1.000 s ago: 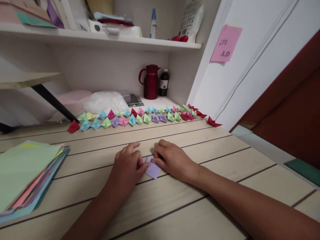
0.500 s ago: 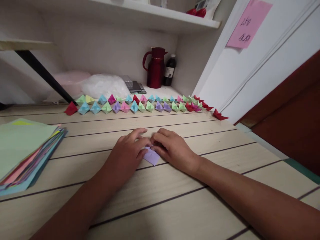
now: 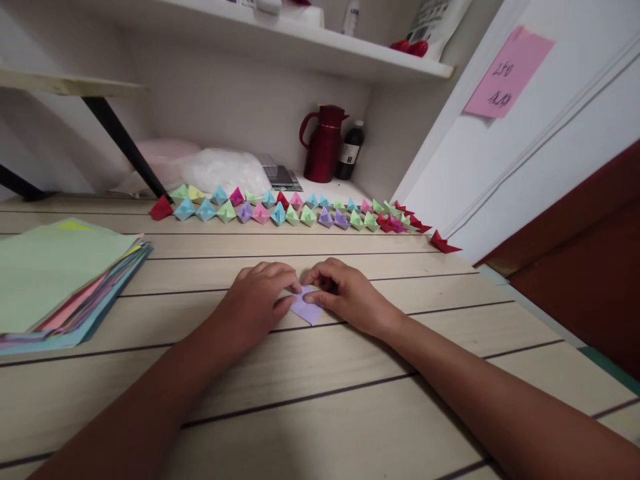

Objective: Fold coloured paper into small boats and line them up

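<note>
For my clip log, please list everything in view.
wooden plank table: 1, pale, below
small folded paper piece: 1, purple, table's centre
folded paper boats: over thirty, mixed, table's rear
paper sheet stack: 1, mixed, left
handled jug: 1, dark red, rear centre
labelled bottle: 1, dark, beside jug
plastic bag: 1, whitish, jug's left
handwritten paper note: 1, pink, upper right
stand: 1, pale and black, rear left
upper shelf items: several, mixed
left hand: 1, bare, at piece's left
right hand: 1, bare, at piece's right

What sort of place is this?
Perhaps a desk in someone's home: there's a paper stack and small paper boats on the tabletop, and a red flask beneath a shelf.
</note>
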`<state>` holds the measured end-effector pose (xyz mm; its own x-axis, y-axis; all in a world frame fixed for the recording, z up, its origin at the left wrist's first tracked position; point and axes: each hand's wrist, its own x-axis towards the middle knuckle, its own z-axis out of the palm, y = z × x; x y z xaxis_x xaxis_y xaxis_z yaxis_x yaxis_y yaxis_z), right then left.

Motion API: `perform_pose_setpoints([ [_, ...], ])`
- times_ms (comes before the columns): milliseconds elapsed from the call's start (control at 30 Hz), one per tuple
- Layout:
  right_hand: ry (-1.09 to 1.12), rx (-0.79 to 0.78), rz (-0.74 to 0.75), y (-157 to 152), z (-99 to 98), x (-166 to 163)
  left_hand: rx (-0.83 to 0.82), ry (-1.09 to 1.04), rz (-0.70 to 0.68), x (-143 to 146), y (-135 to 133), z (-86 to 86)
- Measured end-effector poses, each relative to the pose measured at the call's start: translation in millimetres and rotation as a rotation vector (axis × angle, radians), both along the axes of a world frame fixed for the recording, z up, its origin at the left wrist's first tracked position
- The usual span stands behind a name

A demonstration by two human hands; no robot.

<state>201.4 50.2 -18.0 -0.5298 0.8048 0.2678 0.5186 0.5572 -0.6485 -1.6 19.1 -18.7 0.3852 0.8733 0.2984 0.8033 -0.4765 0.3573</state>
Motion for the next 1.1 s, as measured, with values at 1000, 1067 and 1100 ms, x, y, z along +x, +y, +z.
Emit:
perform_pose_setpoints([
  [1000,0.366,-0.166,-0.217,1,19.3,-5,-0.175,-0.630,0.240,7,0,2.4],
  [1067,0.370,-0.060,-0.257,-1,24.4,-4,-0.188,-0.706,0.259,12,-4,4.1],
  [1100,0.361,0.000,-0.268,-2,26.9,-3,-0.192,-0.731,0.267,15,-6,5.7],
])
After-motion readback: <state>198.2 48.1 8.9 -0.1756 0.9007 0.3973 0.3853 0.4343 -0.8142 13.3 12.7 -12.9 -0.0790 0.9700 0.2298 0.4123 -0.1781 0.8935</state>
